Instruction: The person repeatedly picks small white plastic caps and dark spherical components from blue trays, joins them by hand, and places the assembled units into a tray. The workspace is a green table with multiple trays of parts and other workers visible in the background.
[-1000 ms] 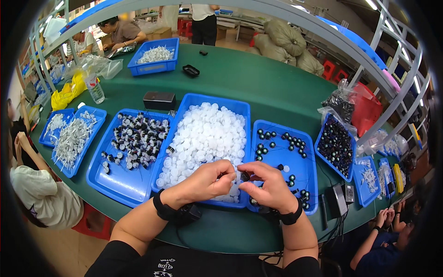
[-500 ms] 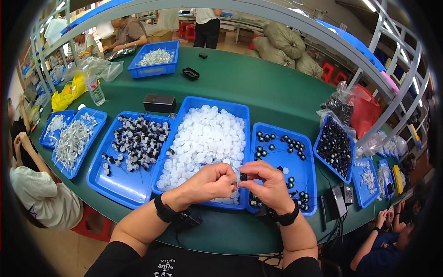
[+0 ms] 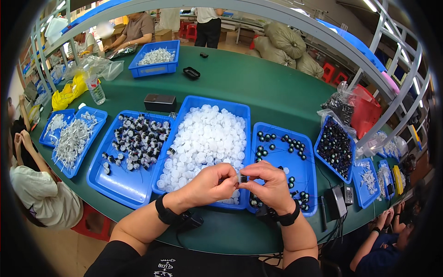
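My left hand (image 3: 213, 185) and my right hand (image 3: 268, 184) meet over the front of a blue tray heaped with white translucent plastic caps (image 3: 207, 134). Between the thumb and fingers of my right hand is a small black cylindrical part (image 3: 243, 178). A pale cap-like end of it faces the left fingertips, which are pinched together against it. How much the left fingers grip is partly hidden. To the right is a blue tray (image 3: 277, 177) with small dark shiny round parts on wires. Left of the caps, another blue tray (image 3: 122, 187) holds joined black-and-white pieces with wires.
A black box (image 3: 160, 102) stands behind the trays. Small white parts fill trays at the left (image 3: 76, 143) and back (image 3: 156, 57). More dark parts lie in a tray (image 3: 336, 147) at right, near a power adapter (image 3: 336, 201) with cables. A metal frame (image 3: 277, 14) arches overhead. Co-workers sit on both sides.
Both hands stay over the caps tray, with the left fingertips shifted slightly right, closer against the small part. The trays look the same.
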A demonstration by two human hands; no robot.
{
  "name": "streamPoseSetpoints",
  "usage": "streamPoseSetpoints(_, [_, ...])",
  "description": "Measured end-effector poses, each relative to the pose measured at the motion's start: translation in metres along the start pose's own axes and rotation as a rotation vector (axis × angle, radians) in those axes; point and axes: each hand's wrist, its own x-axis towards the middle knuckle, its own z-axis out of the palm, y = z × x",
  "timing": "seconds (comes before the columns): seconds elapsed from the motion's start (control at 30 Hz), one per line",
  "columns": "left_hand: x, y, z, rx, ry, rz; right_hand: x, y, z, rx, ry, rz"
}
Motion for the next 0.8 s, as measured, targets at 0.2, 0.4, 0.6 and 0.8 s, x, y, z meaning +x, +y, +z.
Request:
streamPoseSetpoints(0.2, [-0.0007, 0.0013, 0.0002, 0.144, 0.003, 0.066, -0.0011, -0.0007, 0.0000, -0.009, 0.009, 0.016])
streamPoseSetpoints(0.4, [0.0011, -0.0017, 0.0018, 0.458, 0.069, 0.365, -0.0041, -0.0024, 0.0034, 0.070, 0.037, 0.130])
streamPoseSetpoints(0.6, [0.0019, -0.0014, 0.0022, 0.425, 0.090, 0.357, -0.0060, -0.0024, 0.0057, 0.216, 0.007, 0.337])
streamPoseSetpoints(0.8, [0.0018, -0.0012, 0.0017, 0.111, 0.036, 0.056, -0.0006, 0.0034, -0.0001, 0.400, -0.051, 0.512])
